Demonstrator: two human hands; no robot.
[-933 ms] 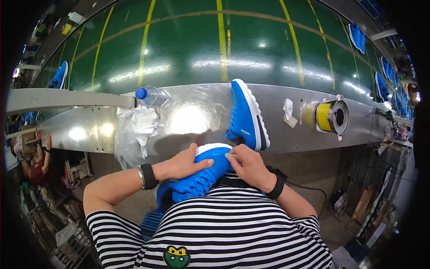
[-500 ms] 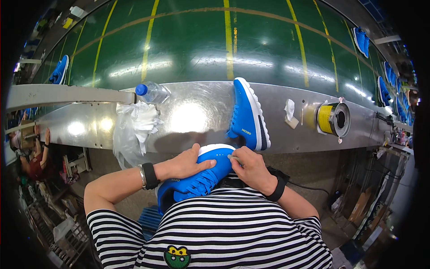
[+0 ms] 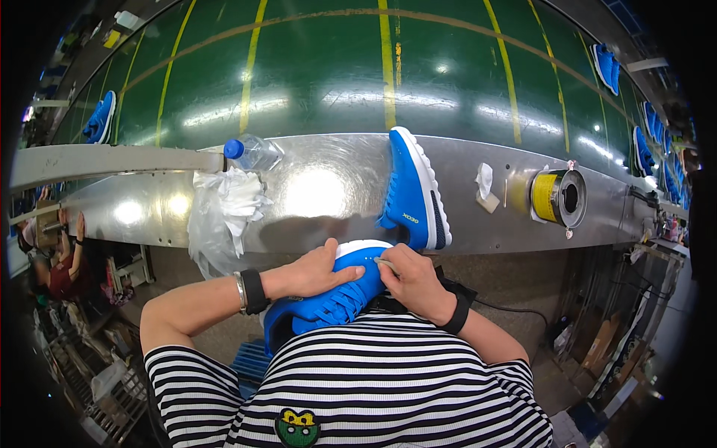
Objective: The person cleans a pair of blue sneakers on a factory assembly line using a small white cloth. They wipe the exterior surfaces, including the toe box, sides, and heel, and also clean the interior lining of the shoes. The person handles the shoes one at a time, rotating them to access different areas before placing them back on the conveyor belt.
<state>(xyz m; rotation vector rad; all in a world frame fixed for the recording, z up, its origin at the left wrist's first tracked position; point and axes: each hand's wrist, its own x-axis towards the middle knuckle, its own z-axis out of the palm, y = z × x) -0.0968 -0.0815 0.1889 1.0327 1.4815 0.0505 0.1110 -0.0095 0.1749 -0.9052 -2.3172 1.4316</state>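
Note:
A blue lace-up sneaker with a white sole is held against my striped shirt, its toe pointing away to the right. My left hand grips it across the side and sole edge, thumb on the blue upper. With bent fingers, my right hand pinches a small, pale, thin piece against the toe, beside a short row of white dots. What this piece is, I cannot make out. Just beyond my hands, a second blue sneaker lies on its side on the metal ledge.
Left on the ledge are a blue-capped clear bottle and a plastic bag of white tissues. Right are a crumpled tissue and an open yellow-labelled can. Behind runs a green conveyor belt carrying more blue sneakers.
My right hand has shifted slightly left along the toe, bringing the pale piece closer to the white dots. The left hand keeps its hold on the sneaker.

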